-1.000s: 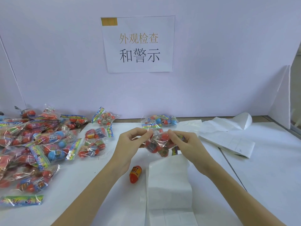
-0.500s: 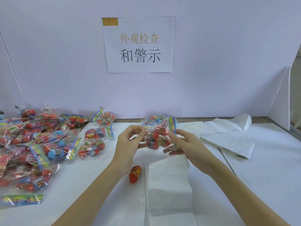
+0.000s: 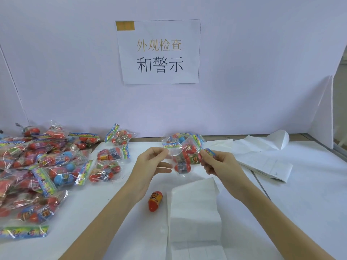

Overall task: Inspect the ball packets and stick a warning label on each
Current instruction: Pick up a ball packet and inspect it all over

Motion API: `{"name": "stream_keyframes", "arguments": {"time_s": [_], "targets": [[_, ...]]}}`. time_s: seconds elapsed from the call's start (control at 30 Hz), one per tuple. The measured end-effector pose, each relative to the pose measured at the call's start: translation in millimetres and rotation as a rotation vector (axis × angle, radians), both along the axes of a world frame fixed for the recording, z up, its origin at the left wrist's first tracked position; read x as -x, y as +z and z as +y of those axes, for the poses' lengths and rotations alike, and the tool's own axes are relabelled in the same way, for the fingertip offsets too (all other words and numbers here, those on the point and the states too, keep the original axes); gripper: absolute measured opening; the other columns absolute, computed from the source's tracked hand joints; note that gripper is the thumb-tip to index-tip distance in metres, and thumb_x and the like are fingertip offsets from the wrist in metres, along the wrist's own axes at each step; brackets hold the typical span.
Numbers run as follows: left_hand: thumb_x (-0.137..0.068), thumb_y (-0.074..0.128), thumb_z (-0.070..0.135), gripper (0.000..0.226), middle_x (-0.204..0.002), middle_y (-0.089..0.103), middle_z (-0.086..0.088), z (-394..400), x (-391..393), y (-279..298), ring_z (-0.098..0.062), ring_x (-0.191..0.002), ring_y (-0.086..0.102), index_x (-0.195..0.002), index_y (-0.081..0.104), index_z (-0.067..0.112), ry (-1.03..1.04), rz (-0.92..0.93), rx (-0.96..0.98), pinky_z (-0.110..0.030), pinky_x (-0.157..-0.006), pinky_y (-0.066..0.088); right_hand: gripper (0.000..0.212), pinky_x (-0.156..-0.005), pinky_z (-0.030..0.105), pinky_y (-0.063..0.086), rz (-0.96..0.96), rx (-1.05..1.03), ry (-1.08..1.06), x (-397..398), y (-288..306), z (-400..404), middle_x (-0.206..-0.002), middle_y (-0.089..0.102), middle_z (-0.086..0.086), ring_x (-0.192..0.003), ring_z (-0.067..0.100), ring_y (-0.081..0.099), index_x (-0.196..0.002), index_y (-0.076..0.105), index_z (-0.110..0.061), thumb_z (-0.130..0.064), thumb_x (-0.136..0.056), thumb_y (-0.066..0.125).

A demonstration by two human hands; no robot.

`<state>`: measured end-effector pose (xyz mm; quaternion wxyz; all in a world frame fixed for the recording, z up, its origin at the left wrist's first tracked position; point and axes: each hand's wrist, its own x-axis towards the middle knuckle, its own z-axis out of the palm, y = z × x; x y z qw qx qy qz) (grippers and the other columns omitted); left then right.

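Ball packet [image 3: 185,159] hanging in the air above the counter [image 3: 309,194], between both hands, clear film with red balls showing inside. Left hand [image 3: 150,164] pinching the packet's left edge, thumb and forefinger closed on the film, other fingers loosely extended below. Right hand [image 3: 219,162] pinching the right end at the coloured header strip, grip clenched on the packet. Packet sitting directly over the far end of a white label sheet [image 3: 195,209] lying flat on the counter, not touching it. Loose red ball [image 3: 155,201] with a printed band lying on the counter just left of that sheet, beside the left forearm. Another packet [image 3: 180,140] resting on the counter behind the held one, near the back wall. Big pile of packets [image 3: 37,166] covering the left side of the counter, a few more spreading toward the centre. More white sheets [image 3: 262,162] stacking up on the right, one curling up at the far end. Paper sign [image 3: 158,51] with Chinese characters hanging on the back wall.
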<state>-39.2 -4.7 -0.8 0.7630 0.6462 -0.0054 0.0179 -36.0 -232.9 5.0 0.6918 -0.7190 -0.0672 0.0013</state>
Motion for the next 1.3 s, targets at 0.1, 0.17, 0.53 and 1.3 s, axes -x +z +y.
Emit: {"name": "stream_keyframes", "arguments": {"time_s": [0.1, 0.17, 0.53, 1.3], "targets": [[-0.082, 0.075, 0.050, 0.046, -0.112, 0.076, -0.008, -3, 2, -1, -0.019, -0.089, 0.073, -0.117, 0.074, 0.020, -0.051, -0.035, -0.133, -0.033, -0.081, 0.059, 0.044, -0.069, 0.030, 0.034, -0.056, 0.138, 0.058, 3, 0, 0, -0.066, 0.049, 0.005, -0.065, 0.017, 0.041, -0.062, 0.060, -0.016, -0.037, -0.100, 0.068], [-0.089, 0.074, 0.043, 0.032, -0.110, 0.077, -0.007, -6, 5, -1, -0.017, -0.091, 0.072, -0.110, 0.078, 0.021, -0.141, -0.083, -0.195, -0.029, -0.080, 0.058, 0.046, -0.071, 0.035, 0.032, -0.066, 0.165, 0.095, 4, -2, 3, -0.065, 0.048, 0.005, -0.066, 0.018, 0.041, -0.065, 0.061, -0.011, -0.042, -0.099, 0.068], [-0.093, 0.075, 0.021, 0.011, -0.091, 0.078, -0.011, -11, 9, 6, -0.019, -0.072, 0.072, -0.090, 0.083, 0.013, -0.065, -0.050, -0.002, -0.029, -0.071, 0.062, 0.031, -0.080, 0.027, 0.061, 0.001, -0.046, 0.088, 5, 0, 11, -0.102, 0.080, 0.011, -0.087, 0.017, 0.072, -0.106, 0.083, -0.014, -0.031, -0.106, 0.057], [-0.091, 0.077, 0.037, 0.011, -0.095, 0.074, 0.002, 5, -1, -2, -0.010, -0.075, 0.065, -0.096, 0.080, 0.027, 0.211, -0.067, -0.125, -0.021, -0.067, 0.056, 0.019, -0.074, 0.027, 0.058, -0.075, 0.096, 0.181, 8, 1, 10, -0.090, 0.078, 0.009, -0.074, 0.022, 0.074, -0.114, 0.069, -0.026, -0.039, -0.100, 0.067]]}}
